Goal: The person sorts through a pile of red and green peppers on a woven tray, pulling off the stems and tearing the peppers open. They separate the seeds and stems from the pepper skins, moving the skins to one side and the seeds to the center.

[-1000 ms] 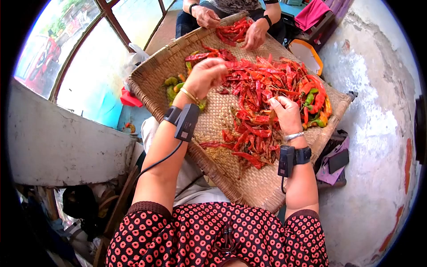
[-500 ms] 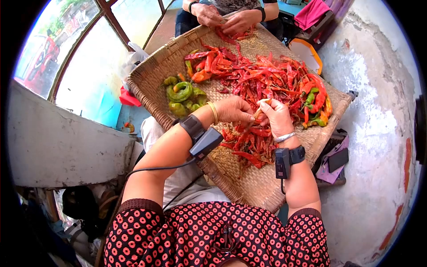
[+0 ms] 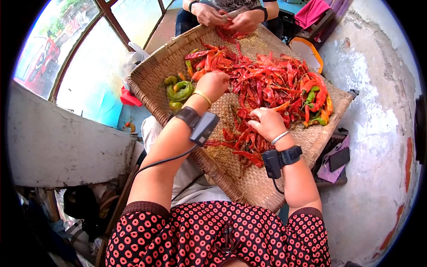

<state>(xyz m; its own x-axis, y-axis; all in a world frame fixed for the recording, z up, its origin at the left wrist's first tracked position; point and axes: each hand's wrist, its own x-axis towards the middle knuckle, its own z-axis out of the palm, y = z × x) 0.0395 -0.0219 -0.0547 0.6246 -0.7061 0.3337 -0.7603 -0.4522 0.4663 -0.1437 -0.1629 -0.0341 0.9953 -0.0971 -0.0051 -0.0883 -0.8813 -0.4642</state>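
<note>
A wide woven tray [image 3: 262, 187] rests across my lap and holds a heap of dried red chilies [image 3: 267, 80]. My left hand [image 3: 215, 84] hovers over the tray's left part with its fingers curled under, beside a small pile of green chilies [image 3: 179, 92]. Whatever it may hold is hidden. My right hand [image 3: 266, 123] lies knuckles-up on the near part of the red heap, its fingers curled down around red chilies. Each wrist carries a black strapped device with a cable.
Another person's two hands [image 3: 227, 18] work on red chilies at the tray's far edge. A few green and orange chilies [image 3: 313, 111] lie at the right rim. A phone [image 3: 338, 160] sits on cloth by the white wall on the right. Window panes are on the left.
My hands were together over one chili; the left has since moved up and left toward the green pile. The right has turned palm-down onto the red heap.
</note>
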